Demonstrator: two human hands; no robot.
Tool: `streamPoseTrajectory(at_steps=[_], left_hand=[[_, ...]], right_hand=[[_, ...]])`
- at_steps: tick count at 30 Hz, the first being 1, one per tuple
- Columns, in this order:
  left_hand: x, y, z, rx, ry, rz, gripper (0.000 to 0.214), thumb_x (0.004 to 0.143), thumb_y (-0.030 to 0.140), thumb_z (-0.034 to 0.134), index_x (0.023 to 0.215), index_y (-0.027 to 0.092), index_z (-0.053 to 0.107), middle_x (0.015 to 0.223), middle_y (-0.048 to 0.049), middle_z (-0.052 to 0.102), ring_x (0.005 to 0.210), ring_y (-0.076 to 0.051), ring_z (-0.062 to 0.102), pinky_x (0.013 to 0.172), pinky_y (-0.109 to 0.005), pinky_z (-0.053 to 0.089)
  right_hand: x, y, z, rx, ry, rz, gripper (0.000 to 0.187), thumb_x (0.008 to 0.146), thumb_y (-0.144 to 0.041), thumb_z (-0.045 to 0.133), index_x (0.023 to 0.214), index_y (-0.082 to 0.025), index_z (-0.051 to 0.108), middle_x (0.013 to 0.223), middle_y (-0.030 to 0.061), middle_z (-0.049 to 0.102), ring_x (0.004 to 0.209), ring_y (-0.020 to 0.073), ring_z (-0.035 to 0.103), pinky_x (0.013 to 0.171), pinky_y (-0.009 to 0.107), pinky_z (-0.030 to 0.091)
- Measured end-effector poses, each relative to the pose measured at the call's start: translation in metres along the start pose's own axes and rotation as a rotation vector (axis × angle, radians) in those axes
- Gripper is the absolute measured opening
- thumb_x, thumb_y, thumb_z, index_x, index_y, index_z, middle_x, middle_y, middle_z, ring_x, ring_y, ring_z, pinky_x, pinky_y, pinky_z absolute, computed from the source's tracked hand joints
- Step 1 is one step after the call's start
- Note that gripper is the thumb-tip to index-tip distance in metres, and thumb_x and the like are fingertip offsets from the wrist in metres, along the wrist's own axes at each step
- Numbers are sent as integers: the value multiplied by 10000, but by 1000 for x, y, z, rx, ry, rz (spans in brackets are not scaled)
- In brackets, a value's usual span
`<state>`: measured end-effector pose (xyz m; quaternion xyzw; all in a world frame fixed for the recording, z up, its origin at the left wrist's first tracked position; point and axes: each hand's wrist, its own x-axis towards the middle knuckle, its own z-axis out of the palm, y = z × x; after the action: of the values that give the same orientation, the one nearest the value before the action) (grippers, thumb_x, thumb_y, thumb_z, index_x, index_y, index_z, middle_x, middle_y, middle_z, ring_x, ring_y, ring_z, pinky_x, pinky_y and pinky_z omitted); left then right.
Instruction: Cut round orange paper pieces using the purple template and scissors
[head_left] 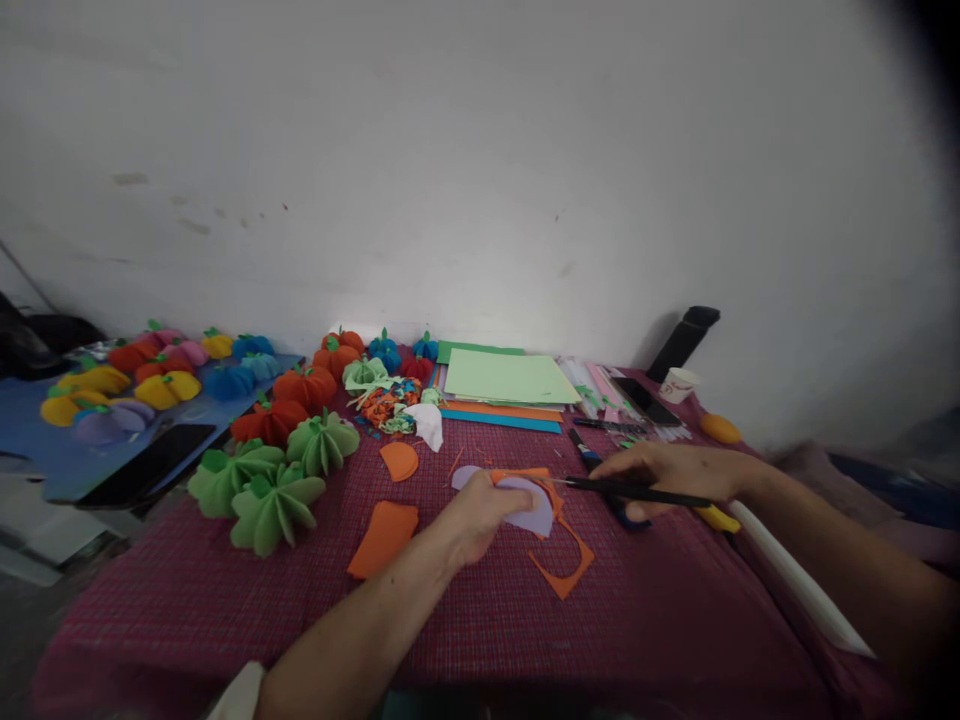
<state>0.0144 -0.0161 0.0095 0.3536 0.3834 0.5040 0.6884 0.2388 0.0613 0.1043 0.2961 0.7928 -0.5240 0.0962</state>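
Lilac paper [534,516] is in the left hand [484,510], cup [678,388] contents hidden.

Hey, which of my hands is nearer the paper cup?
Your right. The right hand is on the near side of the paper cup, apart from it; the left hand is farther off to the cup's left, holding purple paper.

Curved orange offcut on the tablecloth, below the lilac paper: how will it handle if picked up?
The orange offcut is probably floppy: it's a narrow, open curve. Likely light, as it looks like thin sheet. It might tear at its slimmest stretch, near the lilac paper.
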Motion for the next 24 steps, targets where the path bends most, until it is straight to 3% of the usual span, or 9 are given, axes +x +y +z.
streamPoseTrajectory(at_steps=[9,12,15,17,20,24], left_hand=[[2,-2,-1,36,30,-4,97,493,161,688,569,115,648,549,-20,614,529,-124,531,576,-249,378],[1,-2,-1,63,39,1,82,497,160,670,558,116,637,552,-18,602,532,-125,522,586,-261,375],[2,-2,-1,110,50,16,66,498,153,654,548,116,629,544,-17,588,535,-127,512,585,-265,365],[2,-3,-2,143,53,29,60,505,159,649,535,119,615,526,-10,571,520,-120,494,567,-259,348],[3,-4,-3,165,39,33,66,522,171,639,537,125,595,512,4,547,498,-106,467,540,-245,326],[3,-5,-2,196,14,45,82,540,180,640,554,127,580,518,21,526,489,-88,437,528,-234,303]], right_hand=[[-16,16,-6,50,-29,-26,428,770,-257,576,1172,-122,520,957,105,611,858,179,550,737,285,420],[-17,22,-4,74,117,-82,334,801,-282,540,1098,-133,504,924,92,608,853,168,551,747,284,415],[0,24,13,127,407,-141,357,744,-290,623,1031,-169,449,823,40,588,735,134,545,649,246,422],[18,19,30,177,519,-179,432,708,-290,662,1047,-191,412,818,10,568,700,115,533,616,230,421],[46,7,51,220,540,-256,439,674,-258,680,994,-186,389,792,6,563,713,125,533,645,257,431],[68,-7,57,242,544,-304,424,653,-220,669,972,-182,392,780,0,539,698,131,530,620,262,437]])
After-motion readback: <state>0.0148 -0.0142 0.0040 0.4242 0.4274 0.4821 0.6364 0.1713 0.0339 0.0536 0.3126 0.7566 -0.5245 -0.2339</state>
